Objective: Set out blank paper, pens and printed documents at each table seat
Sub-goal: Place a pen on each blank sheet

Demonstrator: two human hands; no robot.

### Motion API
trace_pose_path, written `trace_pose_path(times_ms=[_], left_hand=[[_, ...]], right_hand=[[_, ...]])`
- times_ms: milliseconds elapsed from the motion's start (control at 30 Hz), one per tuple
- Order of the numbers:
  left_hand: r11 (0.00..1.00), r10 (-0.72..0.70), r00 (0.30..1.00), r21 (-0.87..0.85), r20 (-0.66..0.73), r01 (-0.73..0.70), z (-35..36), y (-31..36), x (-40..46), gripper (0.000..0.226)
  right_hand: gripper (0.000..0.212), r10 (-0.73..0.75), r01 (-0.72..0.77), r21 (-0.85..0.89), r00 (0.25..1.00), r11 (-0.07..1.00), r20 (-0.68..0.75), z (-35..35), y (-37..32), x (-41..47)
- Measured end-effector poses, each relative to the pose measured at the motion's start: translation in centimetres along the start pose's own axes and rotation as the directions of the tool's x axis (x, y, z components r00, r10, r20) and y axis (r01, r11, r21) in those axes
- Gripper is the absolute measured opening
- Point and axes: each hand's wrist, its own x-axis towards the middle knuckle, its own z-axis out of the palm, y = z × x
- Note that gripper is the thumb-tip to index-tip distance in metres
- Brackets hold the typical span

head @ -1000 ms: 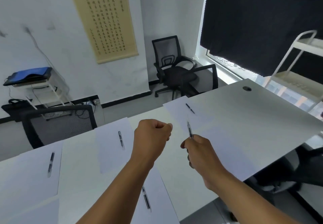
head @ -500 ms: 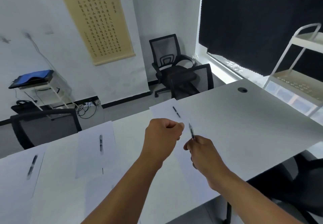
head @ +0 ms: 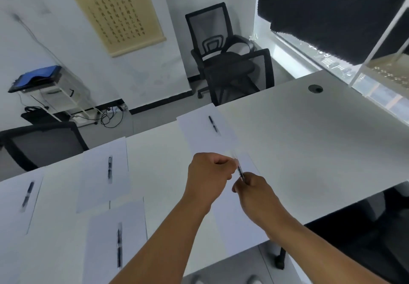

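My right hand point(head: 254, 189) grips the lower end of a black pen point(head: 239, 171) above the white table point(head: 309, 142). My left hand point(head: 208, 173) is curled beside it, its fingertips pinching the pen's upper, clear end. Both hands hover over a blank sheet point(head: 241, 221) at the near right seat. Four other sheets each carry a pen: a far sheet point(head: 199, 128) with a pen point(head: 213, 124), a middle sheet point(head: 97, 173) with a pen point(head: 110, 169), a left sheet point(head: 15, 204) with a pen point(head: 27, 195), and a near sheet point(head: 101, 246) with a pen point(head: 119, 247).
Black mesh chairs point(head: 221, 46) stand beyond the table's far edge, another chair point(head: 42, 144) at the left. A white rack point(head: 387, 40) rises at the right by a dark blind. A small shelf with a blue folder point(head: 37, 77) stands against the wall.
My view has swung left and down, so the sheets shifted right in the frame. My left hand has closed in on the pen and now pinches its upper end.
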Motion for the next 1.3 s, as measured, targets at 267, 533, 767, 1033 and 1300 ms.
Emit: trace_pose_path(times_ms=[267, 533, 767, 1033, 1300], left_hand=[[0.99, -0.138, 0.99, -0.018, 0.035, 0.139, 1.9, -5.0, 4.1, 0.019], [0.959, -0.277, 0.96, -0.047, 0.024, 0.278, 2.9, -8.4, 7.1, 0.019], [0.931, -0.364, 0.931, 0.02, -0.029, 0.364, 3.4, -10.3, 10.1, 0.023], [0.91, -0.387, 0.92, 0.131, -0.066, 0.392, 5.5, -13.4, 12.2, 0.03], [0.888, -0.416, 0.903, 0.166, -0.108, 0.429, 6.4, -15.2, 13.6, 0.021]], right_hand=[[0.018, 0.078, -0.076, -0.03, 0.994, 0.997, 0.076, 2.0, 2.7, 3.2], [0.025, 0.153, -0.157, 0.009, 0.972, 0.988, 0.177, 2.9, 4.7, 4.3], [0.047, 0.204, -0.204, -0.027, 0.949, 0.979, 0.241, 2.0, 6.9, 5.2], [0.057, 0.102, -0.041, -0.266, 0.971, 0.963, 0.218, 1.6, 9.8, 6.8], [0.088, -0.014, 0.08, -0.504, 0.991, 0.86, 0.134, 2.1, 12.2, 7.7]])
